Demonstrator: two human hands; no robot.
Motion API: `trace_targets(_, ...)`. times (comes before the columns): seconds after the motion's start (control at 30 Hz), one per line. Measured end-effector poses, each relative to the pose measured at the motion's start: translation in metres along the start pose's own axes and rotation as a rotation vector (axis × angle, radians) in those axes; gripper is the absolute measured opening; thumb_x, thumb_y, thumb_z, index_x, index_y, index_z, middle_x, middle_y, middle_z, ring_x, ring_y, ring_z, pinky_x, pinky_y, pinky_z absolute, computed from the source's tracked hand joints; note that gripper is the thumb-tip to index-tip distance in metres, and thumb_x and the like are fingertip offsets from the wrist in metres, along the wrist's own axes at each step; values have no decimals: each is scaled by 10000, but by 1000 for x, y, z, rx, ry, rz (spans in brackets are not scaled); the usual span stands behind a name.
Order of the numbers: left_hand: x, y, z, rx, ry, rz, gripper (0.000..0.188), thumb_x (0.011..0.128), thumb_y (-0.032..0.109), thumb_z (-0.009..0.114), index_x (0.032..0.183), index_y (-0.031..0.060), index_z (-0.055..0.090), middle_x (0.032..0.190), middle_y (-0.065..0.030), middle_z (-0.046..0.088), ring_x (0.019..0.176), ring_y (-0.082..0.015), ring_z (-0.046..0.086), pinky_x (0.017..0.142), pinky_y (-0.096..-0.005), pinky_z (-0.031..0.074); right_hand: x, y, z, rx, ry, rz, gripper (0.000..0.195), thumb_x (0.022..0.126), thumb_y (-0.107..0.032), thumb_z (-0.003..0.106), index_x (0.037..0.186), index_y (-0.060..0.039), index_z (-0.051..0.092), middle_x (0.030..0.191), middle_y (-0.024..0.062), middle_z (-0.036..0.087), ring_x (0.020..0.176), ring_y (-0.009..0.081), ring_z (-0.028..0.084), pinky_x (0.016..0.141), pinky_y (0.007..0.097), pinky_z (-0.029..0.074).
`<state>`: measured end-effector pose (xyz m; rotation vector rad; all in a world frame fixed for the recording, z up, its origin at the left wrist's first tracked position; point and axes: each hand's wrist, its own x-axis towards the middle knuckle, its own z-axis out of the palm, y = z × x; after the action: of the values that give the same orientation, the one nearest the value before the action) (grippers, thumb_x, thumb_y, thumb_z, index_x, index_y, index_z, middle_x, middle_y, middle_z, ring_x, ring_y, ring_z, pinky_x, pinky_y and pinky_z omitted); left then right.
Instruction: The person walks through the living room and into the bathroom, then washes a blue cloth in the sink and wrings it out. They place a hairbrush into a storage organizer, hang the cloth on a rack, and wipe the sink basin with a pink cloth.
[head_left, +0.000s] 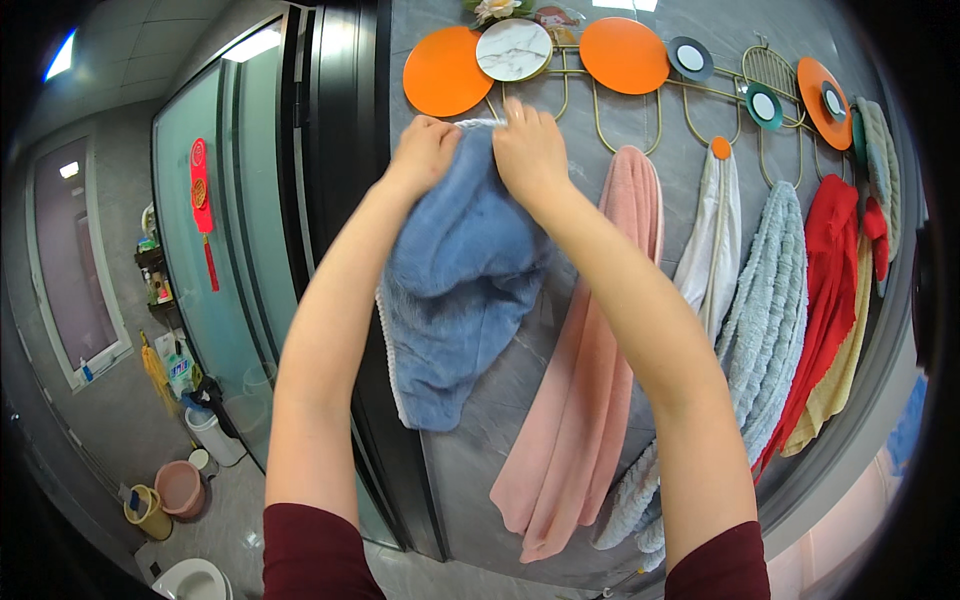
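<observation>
Both of my arms reach up to a decorative wall hook rack (553, 73) with gold wire loops and orange, marbled and small dark discs. My left hand (426, 154) grips the upper left edge of a blue plush towel (465, 247) with white braided trim. On its upper right, my right hand (529, 150) is closed around the same towel, just under the marbled disc (514, 49). The towel hangs down in folds against the grey tiled wall. Whether its top is caught on a loop is hidden by my hands.
Right of the blue towel hang a pink towel (581, 390), a white cloth (709, 240), a pale blue-grey towel (765, 315) and a red cloth (831, 247). A black-framed glass door (232, 225) stands at left. Beyond are a pink basin (180, 489), a yellow bucket (150, 517) and a toilet (193, 581).
</observation>
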<state>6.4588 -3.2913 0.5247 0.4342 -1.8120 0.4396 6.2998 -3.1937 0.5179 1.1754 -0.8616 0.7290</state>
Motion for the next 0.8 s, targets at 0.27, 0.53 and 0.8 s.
trace_targets(0.27, -47, 4, 41, -1195, 116, -460, 313, 980, 247, 452, 1160, 29, 588, 967, -65, 623, 856, -159, 618, 804, -296, 516, -67, -34, -13, 953, -431, 540, 286, 893, -176, 487, 1068, 20, 599, 1048, 192, 626, 951, 347, 599, 837, 380, 450)
trace_targets(0.53, -139, 46, -13, -1329, -48, -777, 540, 958, 476, 375, 1244, 48, 535, 1152, -89, 588, 1064, -173, 551, 941, -338, 422, -141, -29, -97, 1006, -379, 395, 498, 864, -235, 586, 1281, 9, 467, 1289, 220, 485, 1184, 348, 488, 967, 377, 413)
trace_targets(0.8, -207, 195, -22, -700, 222, 114, 416, 843, 383, 572, 1027, 10, 580, 1393, -304, 311, 1314, -410, 307, 1080, -496, 220, -196, -7, -227, 789, -572, 418, 595, 753, -79, 658, 1310, -52, 448, 1369, 202, 400, 1188, 361, 474, 959, 396, 425)
